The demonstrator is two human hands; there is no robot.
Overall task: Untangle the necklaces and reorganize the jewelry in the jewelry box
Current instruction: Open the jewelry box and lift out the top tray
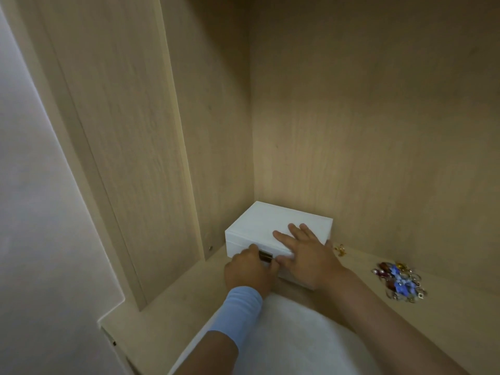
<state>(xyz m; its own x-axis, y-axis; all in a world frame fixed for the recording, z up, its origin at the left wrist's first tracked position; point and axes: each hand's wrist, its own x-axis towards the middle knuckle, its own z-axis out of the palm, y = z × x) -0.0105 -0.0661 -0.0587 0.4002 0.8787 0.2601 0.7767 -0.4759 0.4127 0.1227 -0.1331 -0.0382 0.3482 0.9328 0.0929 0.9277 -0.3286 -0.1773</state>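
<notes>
Left hand [250, 269] pinches the clasp [266, 256] with curled fingers; right hand [305, 257] lies flat, fingers spread.

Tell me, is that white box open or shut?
Shut: the lid lies flush, right hand flat on it, left hand grips the clasp.

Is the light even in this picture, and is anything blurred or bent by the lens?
Head view: dim, uneven light, the white box brightest, the back wall darker; the wide lens makes the side panel lean; the jewelry pile is soft, its pieces indistinct.
</notes>
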